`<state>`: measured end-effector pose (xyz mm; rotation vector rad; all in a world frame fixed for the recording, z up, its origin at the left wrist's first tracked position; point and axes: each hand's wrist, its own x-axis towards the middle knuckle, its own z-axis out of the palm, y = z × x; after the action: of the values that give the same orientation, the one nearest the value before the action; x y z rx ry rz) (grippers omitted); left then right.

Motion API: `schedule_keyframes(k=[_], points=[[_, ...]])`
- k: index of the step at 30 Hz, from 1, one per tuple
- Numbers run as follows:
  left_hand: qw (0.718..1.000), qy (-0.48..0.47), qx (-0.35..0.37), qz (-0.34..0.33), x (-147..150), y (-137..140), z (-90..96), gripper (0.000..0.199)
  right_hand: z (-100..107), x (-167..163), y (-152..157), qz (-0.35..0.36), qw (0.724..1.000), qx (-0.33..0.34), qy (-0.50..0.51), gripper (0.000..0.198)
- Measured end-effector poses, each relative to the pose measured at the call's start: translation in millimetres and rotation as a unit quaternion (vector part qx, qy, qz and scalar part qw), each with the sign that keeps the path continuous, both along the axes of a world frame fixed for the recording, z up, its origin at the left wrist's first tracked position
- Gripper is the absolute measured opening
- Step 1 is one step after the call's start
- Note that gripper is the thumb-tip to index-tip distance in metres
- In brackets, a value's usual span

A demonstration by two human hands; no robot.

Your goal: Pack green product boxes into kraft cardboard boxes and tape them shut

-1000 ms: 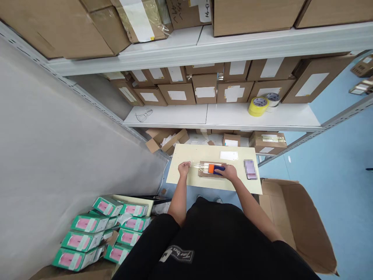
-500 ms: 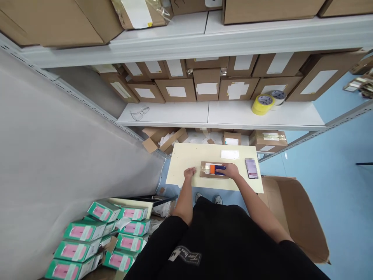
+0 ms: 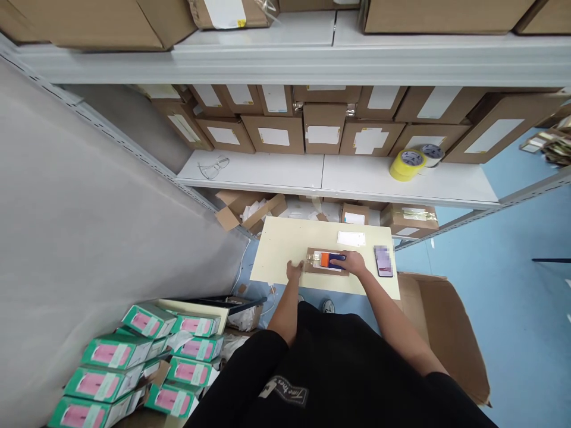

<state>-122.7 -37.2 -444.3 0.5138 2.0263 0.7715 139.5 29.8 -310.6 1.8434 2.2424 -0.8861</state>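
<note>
On the small cream table (image 3: 276, 244) lies a flat cardboard box (image 3: 317, 270) with a white label and shiny clear tape at its left end. My right hand (image 3: 352, 262) grips an orange-and-dark-blue object (image 3: 325, 260) over the label. What kind of object it is cannot be made out; my fingers cover its right end. My left hand (image 3: 294, 271) is at the box's left edge with thumb and fingers apart, seemingly touching the box. Behind the box lies a white sheet (image 3: 351, 238), and a phone (image 3: 383, 261) rests to the right.
A shelf (image 3: 267, 169) ahead carries labelled cartons (image 3: 272, 128), yellow tape rolls (image 3: 405, 166) and glasses (image 3: 213, 167). Green-and-pink boxes (image 3: 109, 355) are stacked at lower left. A large open carton (image 3: 446, 333) stands right of the table. The grey wall (image 3: 89, 208) is on the left.
My left hand has moved slightly right and nearer to me, to the box's edge, and its fingers have spread. My right hand stays on the orange-and-dark-blue object. The view has shifted slightly.
</note>
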Motion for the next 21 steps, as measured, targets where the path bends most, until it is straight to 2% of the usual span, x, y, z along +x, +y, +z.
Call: schedule_keyframes(k=[3, 7, 11, 14, 17, 21], points=[[0.997, 0.027, 0.045, -0.062, 0.1, 2.3, 13.9, 0.04, 2.2, -2.5, 2.3, -0.003, 1.0, -0.003, -0.004, 0.057], [0.986, 0.018, 0.084, -0.143, 17.0, 10.7, 24.6, 0.043, 8.8, -10.6, 10.1, 0.004, 0.999, -0.027, -0.027, 0.059], [0.982, 0.027, 0.09, -0.166, 28.9, 10.9, 24.0, 0.05, 13.8, -22.8, 18.8, 0.018, 0.996, -0.038, -0.079, 0.067], [0.981, 0.036, 0.088, -0.171, 28.3, 9.3, 20.6, 0.054, 15.0, -20.4, 23.2, -0.001, 0.993, -0.047, -0.104, 0.071], [0.979, 0.038, 0.09, -0.179, 24.9, 10.0, 16.9, 0.054, 16.7, 6.2, 25.4, -0.008, 0.992, -0.048, -0.12, 0.073], [0.978, 0.039, 0.093, -0.183, 20.8, 13.1, 13.3, 0.052, 20.7, 73.4, 24.2, -0.029, 0.987, -0.043, -0.153, 0.073]])
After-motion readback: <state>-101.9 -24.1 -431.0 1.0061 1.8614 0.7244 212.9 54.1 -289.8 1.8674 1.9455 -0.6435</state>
